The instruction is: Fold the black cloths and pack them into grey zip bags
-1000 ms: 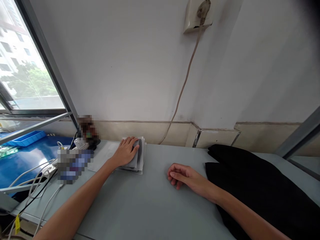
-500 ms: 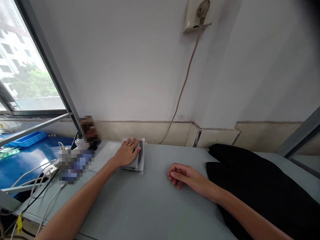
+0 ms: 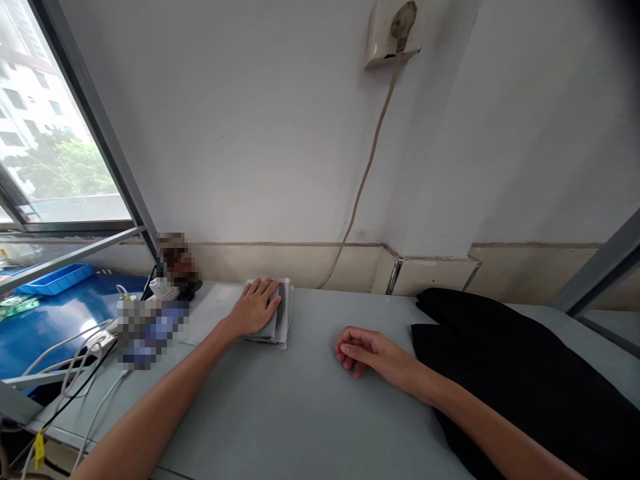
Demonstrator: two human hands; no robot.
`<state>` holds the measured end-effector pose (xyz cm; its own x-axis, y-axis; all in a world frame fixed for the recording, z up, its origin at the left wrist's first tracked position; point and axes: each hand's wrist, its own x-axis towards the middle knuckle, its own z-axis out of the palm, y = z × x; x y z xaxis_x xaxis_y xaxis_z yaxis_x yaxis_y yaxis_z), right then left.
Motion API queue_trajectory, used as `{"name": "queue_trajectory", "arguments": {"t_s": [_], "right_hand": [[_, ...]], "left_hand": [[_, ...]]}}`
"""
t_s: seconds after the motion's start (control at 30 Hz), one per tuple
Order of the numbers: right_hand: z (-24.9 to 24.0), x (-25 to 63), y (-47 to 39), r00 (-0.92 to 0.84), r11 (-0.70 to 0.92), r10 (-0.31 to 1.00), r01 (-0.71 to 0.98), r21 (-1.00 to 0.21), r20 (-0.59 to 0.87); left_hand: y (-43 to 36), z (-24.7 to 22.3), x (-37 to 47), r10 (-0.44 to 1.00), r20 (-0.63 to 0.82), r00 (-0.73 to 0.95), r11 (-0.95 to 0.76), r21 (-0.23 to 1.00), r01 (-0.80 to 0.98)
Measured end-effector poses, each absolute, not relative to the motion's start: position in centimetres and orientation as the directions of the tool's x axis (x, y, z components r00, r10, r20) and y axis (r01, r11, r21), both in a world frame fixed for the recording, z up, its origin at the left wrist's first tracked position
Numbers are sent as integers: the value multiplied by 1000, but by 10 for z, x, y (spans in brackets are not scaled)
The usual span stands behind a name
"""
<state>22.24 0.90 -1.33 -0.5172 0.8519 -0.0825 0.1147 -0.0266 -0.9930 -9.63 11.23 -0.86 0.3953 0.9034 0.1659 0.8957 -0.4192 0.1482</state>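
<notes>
My left hand (image 3: pixel 255 307) lies flat with its fingers stretched out on a small stack of thin, greyish-white plastic bags (image 3: pixel 284 320). The palm covers most of the stack; its right and lower edges show. To the right, my right hand (image 3: pixel 361 351) rests on its side on the grey tabletop (image 3: pixel 300 407). Its fingers are loosely curled in, the thumb lies over them, and nothing shows in them. Beside that wrist, partly under the forearm, spreads a black cloth garment (image 3: pixel 510 360).
White power strips (image 3: pixel 103 341) with tangled cables and a blurred-out device (image 3: pixel 155 333) lie at the left. Beyond the metal frame stands a blue tray (image 3: pixel 63 279) on a blue surface. A cord (image 3: pixel 373 157) runs down the wall from a socket (image 3: pixel 395 33).
</notes>
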Motion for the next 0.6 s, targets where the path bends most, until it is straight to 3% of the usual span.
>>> {"name": "queue_trajectory", "arguments": {"t_s": [0.3,0.6], "right_hand": [[-14,222,8,-517,-24,852,114,-993,-80],[-12,222,8,-515,-28,853,117,-993,-84]], "left_hand": [[111,-10,-95,897,192,397,-420,92,903],[110,-9,-94,902,181,393,-415,110,903]]}}
